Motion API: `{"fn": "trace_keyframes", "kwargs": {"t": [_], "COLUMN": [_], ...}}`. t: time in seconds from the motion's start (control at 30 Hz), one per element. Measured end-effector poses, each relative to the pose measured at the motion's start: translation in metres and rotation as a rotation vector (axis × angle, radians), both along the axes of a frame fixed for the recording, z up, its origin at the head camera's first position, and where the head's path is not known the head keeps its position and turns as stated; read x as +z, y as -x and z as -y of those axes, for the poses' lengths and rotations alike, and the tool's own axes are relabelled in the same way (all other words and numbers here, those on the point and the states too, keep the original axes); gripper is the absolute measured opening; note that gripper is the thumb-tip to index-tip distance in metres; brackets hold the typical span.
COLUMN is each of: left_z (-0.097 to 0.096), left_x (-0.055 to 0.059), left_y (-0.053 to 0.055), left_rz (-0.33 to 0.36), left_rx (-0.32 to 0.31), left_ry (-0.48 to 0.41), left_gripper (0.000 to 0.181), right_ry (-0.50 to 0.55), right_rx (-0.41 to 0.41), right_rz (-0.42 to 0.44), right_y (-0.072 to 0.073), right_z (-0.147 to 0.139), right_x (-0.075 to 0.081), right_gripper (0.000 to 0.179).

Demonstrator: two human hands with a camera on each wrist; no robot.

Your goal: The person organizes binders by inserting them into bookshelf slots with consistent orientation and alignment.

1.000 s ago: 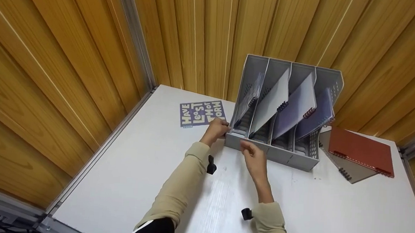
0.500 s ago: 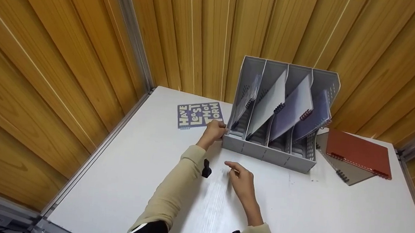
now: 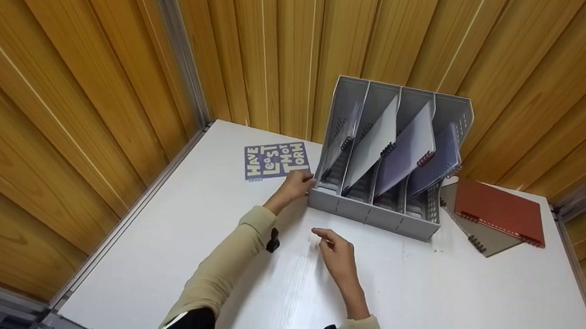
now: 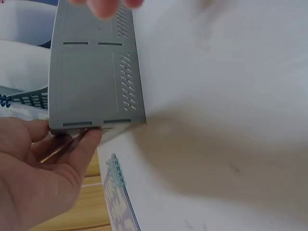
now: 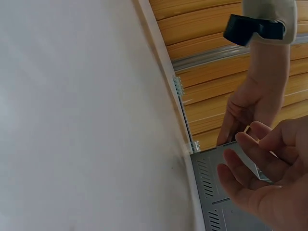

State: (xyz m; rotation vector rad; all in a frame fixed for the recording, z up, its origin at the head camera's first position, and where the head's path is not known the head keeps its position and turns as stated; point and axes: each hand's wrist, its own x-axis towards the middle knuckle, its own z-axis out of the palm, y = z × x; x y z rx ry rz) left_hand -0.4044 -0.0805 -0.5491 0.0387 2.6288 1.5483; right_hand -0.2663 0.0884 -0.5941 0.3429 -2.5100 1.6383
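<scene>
A grey file organizer with side-by-side compartments stands on the white table. Spiral notebooks lean in its compartments, among them a white notebook and a purple one. My left hand grips the organizer's front left corner; in the left wrist view the thumb and fingers of that hand close around the edge. Nothing is in my right hand, which hovers in front of the organizer, fingers loosely bent. Behind my left hand lies a purple notebook with large lettering.
On the right, a red notebook overlaps a beige notebook beside the organizer. Wood-patterned walls rise behind and to the left. A metal rail runs along the table's left edge.
My right hand has drawn back from the organizer's front wall toward me and now stays apart from it. The left hand has kept its grip at the corner.
</scene>
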Motion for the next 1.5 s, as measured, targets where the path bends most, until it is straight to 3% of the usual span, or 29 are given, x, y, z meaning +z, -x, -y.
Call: {"fn": "trace_keyframes", "kwargs": {"t": [0.13,0.27,0.4,0.57,0.83,1.0,1.17,1.5], "left_z": [0.023,0.051,0.078,0.102,0.113,0.116,0.117,0.12], "left_x": [-0.015,-0.029,-0.041,-0.051,-0.054,-0.054,-0.052,-0.05], "left_y": [-0.002,-0.008,-0.014,-0.02,-0.025,-0.036,-0.046,-0.048], "left_rz": [-0.047,-0.094,-0.073,-0.077,-0.103,-0.141,-0.113,-0.178], "left_rx": [-0.009,0.032,0.092,0.079,0.085,0.077,0.049,0.058], "left_ry": [0.013,0.232,0.431,0.643,0.644,0.632,0.606,0.548], "left_gripper": [0.036,0.039,0.051,0.051,0.038,0.029,0.029,0.022], "right_ry": [-0.016,-0.035,-0.052,-0.05,-0.063,-0.062,-0.075,-0.03], "right_rx": [0.013,0.04,0.059,0.049,0.06,0.065,0.078,0.113], "right_rz": [0.005,0.01,-0.004,-0.027,-0.004,0.007,-0.001,-0.011], "right_y": [-0.002,-0.005,-0.006,-0.005,-0.006,-0.008,-0.009,-0.009], "right_z": [-0.004,-0.005,-0.006,-0.01,-0.009,-0.008,-0.008,-0.003], "right_x": [0.005,0.008,0.012,0.013,0.012,0.012,0.012,0.024], "right_gripper": [0.032,0.032,0.032,0.032,0.031,0.032,0.032,0.031]}}
